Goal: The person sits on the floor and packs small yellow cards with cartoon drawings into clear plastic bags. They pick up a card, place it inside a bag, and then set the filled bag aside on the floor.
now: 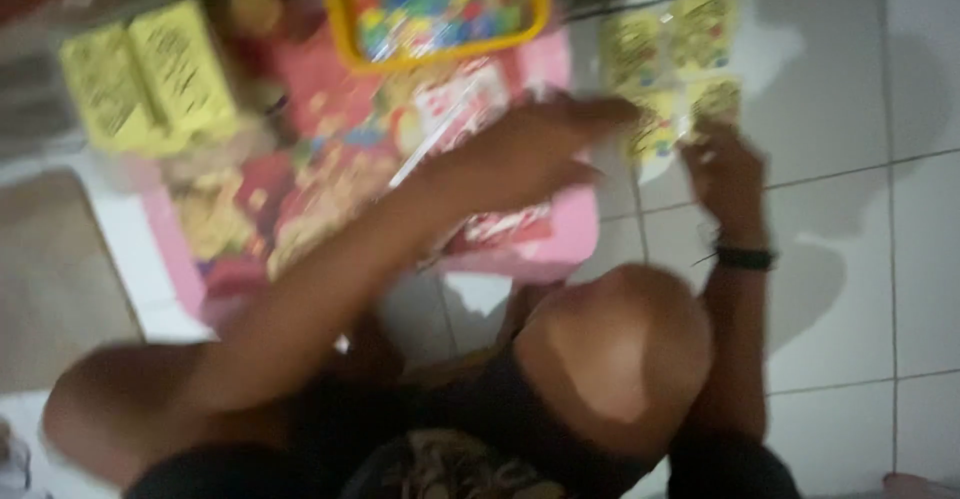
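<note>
— Crouching low over the tiled floor (860, 289), that person has everything spread out in front. Start at the left: two yellow boxes (150, 74) sit side by side at the far left edge of the pile.

— And next to them?

— A pink tray (570, 229) heaped with small colourful packets (330, 174), red and yellow mostly. At its far edge rests a yellow-rimmed basket (440, 4) full of bright bits. It's all blurred, so I can't name the pieces.

— What about the hands?

— The left hand (540, 144) reaches across over the near right corner of the tray, fingers stretched forward toward the right. I can't tell whether it pinches anything; the motion smears it. The right hand (725, 174), with a dark wristband (745, 257), is down on a sheet of yellow sachets (675, 69) lying on the floor just beside the tray's right edge. Its fingers curl at the sheet's near edge and seem to be gripping it.

— Anything that could go wrong?

— I'd guess the crossing forearm could sweep loose packets off the heaped tray. And the sachet sheet looks thin; a hasty tug might tear it or drag it against the tray corner.
</note>
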